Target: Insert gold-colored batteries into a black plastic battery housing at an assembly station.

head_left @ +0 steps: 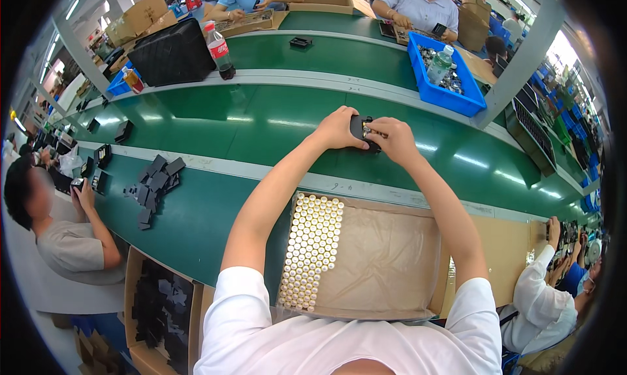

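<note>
Your left hand (337,128) is closed round a small black case (357,128), gripping its edge between thumb and fingers, out over the green belt (255,117). Your right hand (395,139) has thumb and fingertips drawn together at the case's open side; something shiny shows there, but you can't tell from here whether they pinch it or only press on it.

If the left grip slackens while the right fingers push, the case could twist or slip onto the belt. A small part pressed in at an angle could spring loose — and your right fingers hide much of that spot, so a poor fit might go unnoticed.

Below your arms, the shallow carton (385,257) holds rows of upright pale-topped cylinders (312,244), packed along its left side; a dragging forearm might tip some. The pale rail (215,166) lies between carton and belt, a ledge to clear when reaching.

Flat black pieces (155,182) lie heaped on your left, near a seated co-worker (75,238). Beyond the belt stand a blue bin (450,103) and a red-capped bottle (220,50) — both well apart from your hands.
</note>
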The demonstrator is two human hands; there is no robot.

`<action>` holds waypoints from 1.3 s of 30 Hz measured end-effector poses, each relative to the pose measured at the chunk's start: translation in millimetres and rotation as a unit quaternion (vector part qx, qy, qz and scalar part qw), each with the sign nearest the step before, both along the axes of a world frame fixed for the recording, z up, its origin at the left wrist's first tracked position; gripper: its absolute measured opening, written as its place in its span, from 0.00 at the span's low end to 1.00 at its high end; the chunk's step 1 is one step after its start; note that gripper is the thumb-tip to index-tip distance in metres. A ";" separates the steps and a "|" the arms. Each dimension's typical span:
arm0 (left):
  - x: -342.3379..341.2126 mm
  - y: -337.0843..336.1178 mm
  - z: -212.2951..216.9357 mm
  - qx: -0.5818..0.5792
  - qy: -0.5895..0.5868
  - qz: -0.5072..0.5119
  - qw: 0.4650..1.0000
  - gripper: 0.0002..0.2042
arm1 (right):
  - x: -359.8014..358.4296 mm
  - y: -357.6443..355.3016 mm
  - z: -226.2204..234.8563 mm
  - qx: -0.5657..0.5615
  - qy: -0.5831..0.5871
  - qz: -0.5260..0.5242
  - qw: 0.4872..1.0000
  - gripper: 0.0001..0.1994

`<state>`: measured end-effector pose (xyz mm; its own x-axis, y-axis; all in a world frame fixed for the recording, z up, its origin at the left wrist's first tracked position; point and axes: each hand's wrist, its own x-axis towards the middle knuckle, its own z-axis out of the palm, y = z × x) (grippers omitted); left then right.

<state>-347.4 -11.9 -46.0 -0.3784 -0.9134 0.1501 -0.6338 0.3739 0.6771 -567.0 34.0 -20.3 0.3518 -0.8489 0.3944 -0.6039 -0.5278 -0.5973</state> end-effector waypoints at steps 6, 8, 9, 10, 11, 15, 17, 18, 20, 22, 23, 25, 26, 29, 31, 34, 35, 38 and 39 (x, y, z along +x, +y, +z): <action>24.1 0.2 4.2 -0.009 -0.036 0.010 0.999 0.45 | 12.1 4.4 -19.7 -0.088 0.055 0.001 0.995 0.12; 31.5 -1.0 3.1 -0.018 -0.044 0.013 0.999 0.45 | 18.1 0.7 -24.4 -0.038 0.057 -0.016 0.998 0.12; 35.2 -1.8 2.3 -0.022 -0.043 0.015 0.999 0.45 | 21.0 -2.2 -25.3 -0.057 0.044 -0.004 0.997 0.12; 39.1 -2.9 1.8 -0.023 -0.047 0.015 0.999 0.45 | 23.9 -6.3 -24.7 -0.048 0.049 -0.009 0.998 0.13; 42.7 -3.9 1.2 -0.024 -0.050 0.015 0.998 0.45 | 26.9 -11.3 -22.9 -0.040 0.054 -0.014 0.998 0.15; 55.2 -9.1 -0.4 -0.037 -0.067 0.016 0.997 0.44 | 40.7 -40.0 -7.6 0.041 0.073 -0.039 0.996 0.18; 62.9 -11.5 -0.2 -0.055 -0.088 0.011 0.995 0.44 | 50.4 -61.2 2.1 0.174 0.090 -0.070 0.978 0.21; 67.4 -11.7 -0.4 -0.062 -0.104 0.008 0.993 0.43 | 55.9 -70.6 5.1 0.245 0.105 -0.093 0.959 0.23; 76.8 -13.8 0.7 -0.057 -0.097 0.015 0.994 0.43 | 67.4 -90.4 10.4 0.255 0.121 -0.050 0.958 0.24; 83.3 -14.4 0.9 -0.042 -0.086 0.015 0.995 0.43 | 77.2 -103.2 12.1 0.287 0.168 0.007 0.943 0.28; 85.3 -13.1 -0.1 -0.031 -0.083 0.017 0.996 0.43 | 81.8 -105.3 10.6 0.303 0.201 0.024 0.931 0.29; 90.0 -11.5 -0.4 -0.028 -0.068 0.018 0.997 0.43 | 91.7 -107.7 9.9 0.304 0.172 0.039 0.936 0.30; 92.6 -10.4 -0.4 -0.024 -0.057 0.022 0.998 0.43 | 95.1 -106.7 9.7 0.302 0.151 0.043 0.940 0.31; 103.6 -6.5 0.6 -0.013 -0.031 0.037 0.999 0.43 | 98.5 -100.7 11.3 0.299 0.116 0.058 0.946 0.32; 111.8 -4.5 1.8 0.006 -0.005 0.049 0.999 0.43 | 94.3 -94.8 11.1 0.274 0.063 0.106 0.954 0.33; 121.4 -3.0 3.9 0.026 0.023 0.059 0.998 0.42 | 88.6 -88.7 5.1 0.251 0.011 0.153 0.956 0.33; 124.7 -3.2 5.1 0.026 0.019 0.062 0.998 0.43 | 90.5 -88.1 1.1 0.239 0.007 0.147 0.960 0.32; 133.7 -2.5 7.7 0.037 0.001 0.076 0.996 0.43 | 105.4 -90.0 -12.4 0.207 -0.003 0.129 0.970 0.29; 136.8 -1.8 8.3 0.032 0.008 0.075 0.997 0.43 | 111.9 -92.1 -15.9 0.208 -0.006 0.134 0.969 0.29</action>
